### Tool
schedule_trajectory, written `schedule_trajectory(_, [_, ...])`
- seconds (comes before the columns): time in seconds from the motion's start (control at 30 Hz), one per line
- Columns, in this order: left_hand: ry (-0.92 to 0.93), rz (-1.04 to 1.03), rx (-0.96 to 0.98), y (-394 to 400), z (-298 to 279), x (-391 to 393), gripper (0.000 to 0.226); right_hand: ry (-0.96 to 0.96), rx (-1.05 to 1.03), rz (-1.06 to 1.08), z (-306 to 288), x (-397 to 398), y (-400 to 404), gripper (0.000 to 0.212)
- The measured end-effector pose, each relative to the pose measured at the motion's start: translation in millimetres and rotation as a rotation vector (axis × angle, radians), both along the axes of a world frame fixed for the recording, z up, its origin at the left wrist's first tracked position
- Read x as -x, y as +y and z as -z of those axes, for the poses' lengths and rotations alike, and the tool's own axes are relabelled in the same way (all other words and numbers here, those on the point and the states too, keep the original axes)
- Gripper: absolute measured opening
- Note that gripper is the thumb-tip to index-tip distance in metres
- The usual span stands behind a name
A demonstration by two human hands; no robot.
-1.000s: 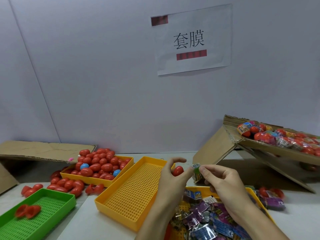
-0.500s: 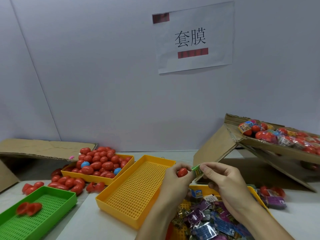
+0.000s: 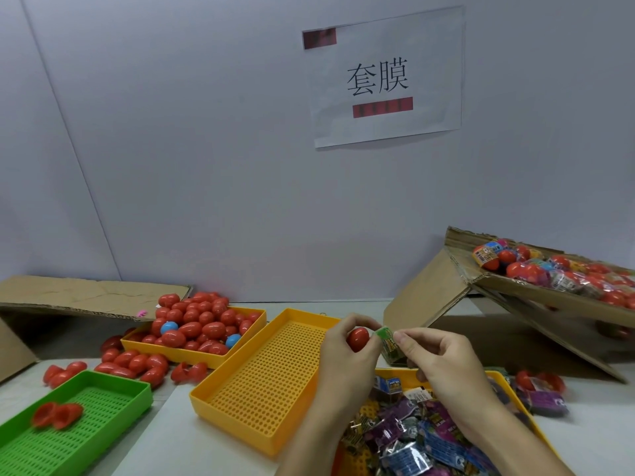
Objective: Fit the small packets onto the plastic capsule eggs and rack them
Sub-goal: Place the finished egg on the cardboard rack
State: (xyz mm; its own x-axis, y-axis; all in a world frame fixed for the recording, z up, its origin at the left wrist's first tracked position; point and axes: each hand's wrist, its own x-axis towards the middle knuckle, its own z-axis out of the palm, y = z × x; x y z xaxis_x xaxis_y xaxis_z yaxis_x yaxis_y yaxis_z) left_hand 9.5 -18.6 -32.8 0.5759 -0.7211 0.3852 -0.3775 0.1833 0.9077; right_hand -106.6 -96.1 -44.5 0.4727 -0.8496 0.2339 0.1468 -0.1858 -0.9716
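Far left, we see a green tray (image 3: 103, 400) on the counter (image 3: 171, 451) with two red capsule halves (image 3: 56, 414) lying in it. Behind it, a yellow tray (image 3: 254, 319) is heaped with red eggs (image 3: 202, 321) and a couple of blue ones, with more red eggs spilled on the counter just beside it. Next along sits an empty yellow perforated tray (image 3: 261, 383). Above its right end, our left hand (image 3: 347, 359) grips a red capsule egg (image 3: 358, 339) between thumb and fingers. Touching that egg's right side is a small green packet (image 3: 389, 343), pinched by our right hand (image 3: 443, 365). Below both hands, another yellow tray (image 3: 496, 379) holds a pile of loose packets (image 3: 412, 441) in purple, blue and silver. Far right, a tilted cardboard box (image 3: 536, 297) holds wrapped eggs (image 3: 556, 269), and a few more wrapped ones lie on the counter below it.
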Motion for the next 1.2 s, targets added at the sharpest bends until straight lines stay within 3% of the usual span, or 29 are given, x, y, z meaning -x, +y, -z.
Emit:
schedule_trajectory(0.2, [-0.003, 0.026, -0.009, 0, 0, 0, 0.016, -0.009, -0.188, -0.094, -1, -1, -1, 0.018])
schedule_trajectory(0.37, [-0.066, 0.059, -0.061, -1, 2, -1, 0.016, -0.024, -0.167, -0.134, -3, 2, -2, 0.028])
schedule_trajectory(0.43, [-0.078, 0.061, -0.076, 0, 3, -1, 0.017, -0.029, -0.15, -0.137, -3, 3, -2, 0.023])
schedule_trajectory(0.6, [-0.031, 0.129, -0.11, 1, 1, 0, 0.006, -0.054, -0.138, -0.081, 0, 1, -1, 0.012])
schedule_trajectory(0.77, [0.078, 0.176, -0.16, 5, -5, 3, 0.009, -0.18, -0.203, 0.027, -2, 4, -5, 0.01])
schedule_trajectory(0.9, [0.178, 0.173, -0.271, 4, -7, 1, 0.012, -0.173, -0.204, 0.157, 3, 4, -10, 0.01])
schedule_trajectory(1.0, [0.103, 0.176, -0.294, 5, -6, 0, 0.009, -0.161, -0.194, 0.165, 4, 3, -10, 0.01])
schedule_trajectory(1.2, [0.038, 0.136, -0.189, 5, -6, -2, 0.025, -0.145, -0.143, 0.165, 3, 3, -10, 0.006])
